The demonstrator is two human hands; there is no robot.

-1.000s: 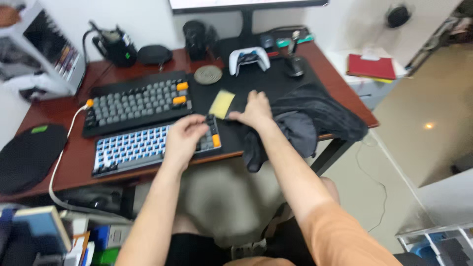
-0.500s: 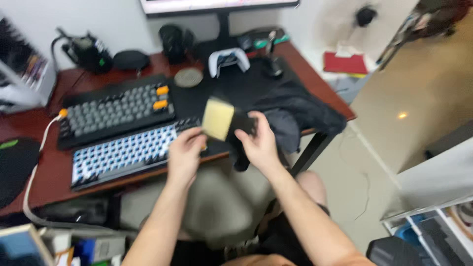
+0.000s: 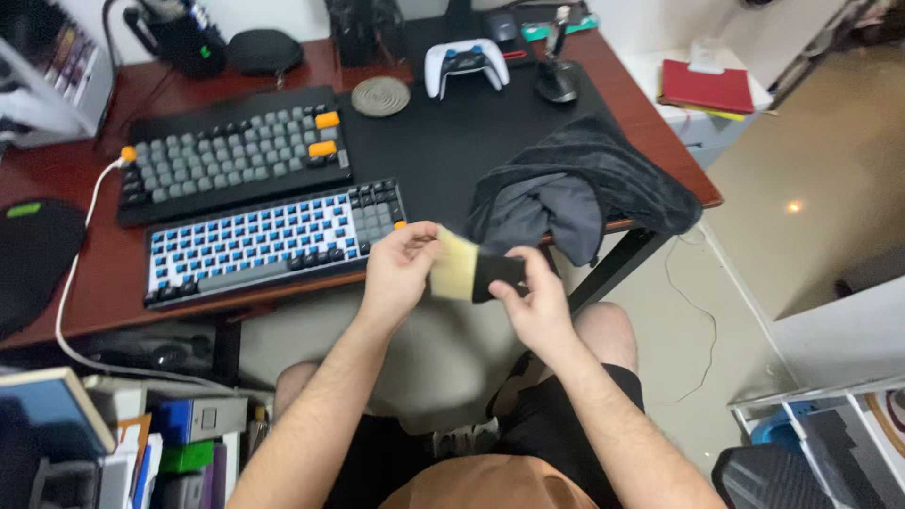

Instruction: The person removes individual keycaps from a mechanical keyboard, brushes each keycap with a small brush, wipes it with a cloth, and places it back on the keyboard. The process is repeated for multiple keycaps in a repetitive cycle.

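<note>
My left hand (image 3: pixel 396 269) and my right hand (image 3: pixel 535 303) together hold a small brush (image 3: pixel 468 273) with pale yellow bristles and a black handle, above my lap just in front of the desk edge. The left fingers pinch the bristle end; the right fingers grip the black handle. Just beyond the hands lies a keyboard (image 3: pixel 273 243) with most keycaps off, showing blue switches on a white plate. Behind it sits a second keyboard (image 3: pixel 231 158) with grey and orange keys.
A dark crumpled cloth (image 3: pixel 584 193) hangs over the desk's (image 3: pixel 85 273) right front corner. A white game controller (image 3: pixel 466 62), a round coaster (image 3: pixel 381 95), a black pouch (image 3: pixel 267 49) and a red notebook (image 3: pixel 707 87) lie farther back. A white cable (image 3: pixel 80 250) runs left.
Both hands lifted the brush off the black desk mat and drew it back toward my lap. The view tilted downward.
</note>
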